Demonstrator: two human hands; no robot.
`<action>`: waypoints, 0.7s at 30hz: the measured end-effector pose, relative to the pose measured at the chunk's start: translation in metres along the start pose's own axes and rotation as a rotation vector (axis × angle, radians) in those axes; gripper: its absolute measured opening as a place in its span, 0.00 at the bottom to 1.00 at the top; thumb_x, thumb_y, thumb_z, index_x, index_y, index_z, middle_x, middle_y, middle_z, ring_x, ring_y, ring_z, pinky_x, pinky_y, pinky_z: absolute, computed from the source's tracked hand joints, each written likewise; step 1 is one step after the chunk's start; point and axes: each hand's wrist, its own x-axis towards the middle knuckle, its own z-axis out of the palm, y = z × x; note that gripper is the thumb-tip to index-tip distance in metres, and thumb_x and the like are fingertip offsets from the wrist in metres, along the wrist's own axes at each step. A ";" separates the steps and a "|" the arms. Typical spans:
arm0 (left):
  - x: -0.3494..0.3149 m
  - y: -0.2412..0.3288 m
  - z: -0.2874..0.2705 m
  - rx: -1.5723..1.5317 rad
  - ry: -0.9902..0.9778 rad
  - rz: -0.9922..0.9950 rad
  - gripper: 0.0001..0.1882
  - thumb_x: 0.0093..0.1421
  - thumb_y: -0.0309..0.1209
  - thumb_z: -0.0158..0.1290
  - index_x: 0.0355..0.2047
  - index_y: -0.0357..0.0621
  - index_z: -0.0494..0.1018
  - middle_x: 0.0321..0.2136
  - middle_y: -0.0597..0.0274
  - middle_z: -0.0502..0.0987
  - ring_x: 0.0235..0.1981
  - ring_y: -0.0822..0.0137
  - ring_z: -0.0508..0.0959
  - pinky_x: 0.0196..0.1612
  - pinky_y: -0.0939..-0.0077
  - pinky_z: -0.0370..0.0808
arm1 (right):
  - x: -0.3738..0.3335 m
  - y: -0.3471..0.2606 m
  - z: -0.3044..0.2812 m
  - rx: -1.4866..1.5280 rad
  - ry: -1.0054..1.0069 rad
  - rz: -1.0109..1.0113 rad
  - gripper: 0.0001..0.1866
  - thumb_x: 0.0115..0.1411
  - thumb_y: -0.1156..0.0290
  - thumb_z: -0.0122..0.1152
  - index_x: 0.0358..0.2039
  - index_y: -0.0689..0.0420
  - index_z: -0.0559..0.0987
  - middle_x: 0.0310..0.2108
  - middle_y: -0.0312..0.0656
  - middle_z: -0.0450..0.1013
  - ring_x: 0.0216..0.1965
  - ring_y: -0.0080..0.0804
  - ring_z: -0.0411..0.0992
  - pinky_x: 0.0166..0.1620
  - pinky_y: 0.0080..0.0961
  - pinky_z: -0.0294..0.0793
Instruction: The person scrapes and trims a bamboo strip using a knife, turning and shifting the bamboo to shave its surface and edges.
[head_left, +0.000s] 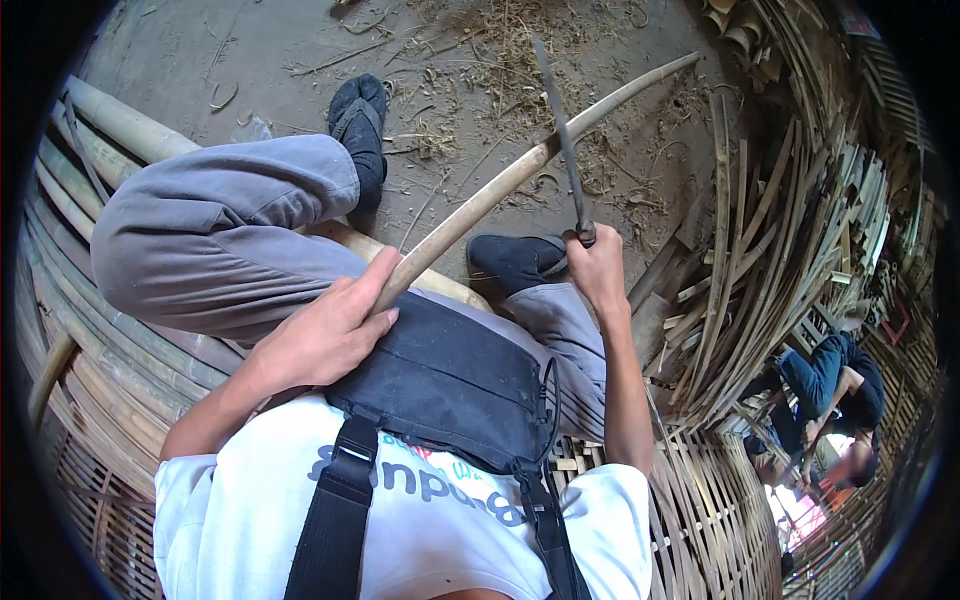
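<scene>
A seated person, seen from above, wears a white T-shirt with printing on the chest and grey trousers, with a flat black fabric bag strapped over the lap. The left hand is closed around the near end of a long, pale tan bamboo pole, just above the bag. The pole slants away from the body, up and to the right, its far part slightly curved. The right hand is clenched on the handle of a long, narrow, dark metal knife, blade pointing away from the person. The blade crosses the pole beyond its middle; whether they touch cannot be told.

Below, two black split-toe shoes with straps stand on a grey dirt floor scattered with dry shavings. Thick bamboo poles lie at left; a heap of thin, split bamboo strips fills the right. At far right, another person in dark clothes bends forward.
</scene>
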 end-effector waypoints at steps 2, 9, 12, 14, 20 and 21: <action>0.003 -0.004 0.001 -0.038 -0.003 0.064 0.34 0.65 0.38 0.47 0.66 0.40 0.46 0.41 0.35 0.69 0.46 0.43 0.71 0.52 0.60 0.65 | -0.013 0.004 0.011 0.000 0.004 -0.145 0.08 0.47 0.74 0.55 0.23 0.68 0.76 0.19 0.59 0.72 0.22 0.39 0.75 0.29 0.35 0.70; 0.004 0.003 -0.002 0.059 0.023 0.005 0.31 0.65 0.37 0.46 0.64 0.41 0.48 0.36 0.35 0.70 0.41 0.41 0.72 0.48 0.57 0.66 | -0.014 0.017 0.001 -0.122 -0.130 -0.118 0.09 0.46 0.74 0.55 0.26 0.67 0.78 0.20 0.61 0.71 0.22 0.47 0.75 0.30 0.37 0.72; 0.005 0.013 -0.008 0.099 0.073 0.045 0.23 0.65 0.30 0.43 0.57 0.38 0.51 0.31 0.32 0.71 0.37 0.36 0.73 0.41 0.49 0.66 | -0.037 0.006 0.024 0.107 -0.019 -0.304 0.08 0.48 0.74 0.56 0.25 0.68 0.76 0.14 0.49 0.69 0.18 0.28 0.68 0.25 0.31 0.68; 0.003 0.021 -0.007 0.105 0.029 0.044 0.21 0.64 0.29 0.43 0.56 0.38 0.52 0.29 0.32 0.71 0.35 0.35 0.73 0.39 0.48 0.67 | -0.037 0.007 0.028 0.040 0.031 -0.445 0.08 0.48 0.74 0.57 0.21 0.68 0.76 0.14 0.51 0.70 0.18 0.28 0.69 0.25 0.31 0.68; 0.009 0.011 -0.009 0.090 0.046 0.018 0.24 0.65 0.33 0.45 0.59 0.47 0.51 0.30 0.37 0.70 0.35 0.38 0.72 0.42 0.51 0.66 | -0.023 -0.006 0.018 0.040 0.051 -0.271 0.08 0.47 0.74 0.56 0.22 0.69 0.76 0.16 0.60 0.69 0.16 0.43 0.72 0.25 0.37 0.68; 0.007 0.009 -0.006 0.089 0.045 0.020 0.24 0.65 0.33 0.45 0.59 0.47 0.51 0.30 0.37 0.70 0.35 0.38 0.72 0.42 0.51 0.66 | -0.029 -0.010 0.020 0.030 0.070 -0.358 0.08 0.47 0.74 0.55 0.22 0.69 0.76 0.16 0.60 0.69 0.17 0.45 0.72 0.25 0.37 0.68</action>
